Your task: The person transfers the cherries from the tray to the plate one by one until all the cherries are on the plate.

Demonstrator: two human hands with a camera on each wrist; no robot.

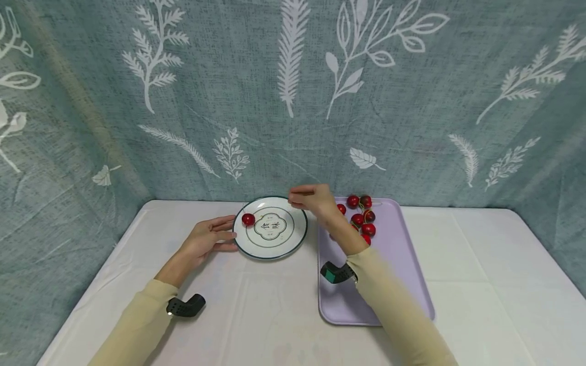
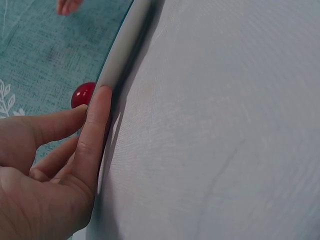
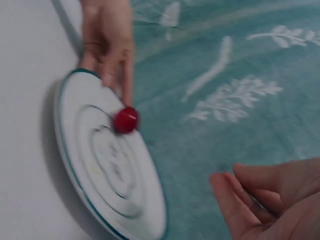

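Note:
A white plate (image 1: 270,250) with a dark green rim and printed centre stands on the table. My left hand (image 1: 208,239) grips its left edge, the thumb at the top of the rim and a finger along the outer side. One red cherry (image 1: 248,219) lies on the plate near that hand, also visible as a red cherry (image 3: 126,120) in the right wrist view. Above the plate's upper right rim hovers my right hand (image 1: 316,203), its fingers loosely bent with the tips close together. I see nothing between them in the right wrist view.
To the right of the plate is a lilac tray (image 1: 389,290), partly covered by my right forearm. Several red cherries (image 1: 357,219) with stems cluster in its upper part. A white cloth (image 1: 476,269) covers the table, and a patterned green curtain (image 1: 256,101) hangs behind it.

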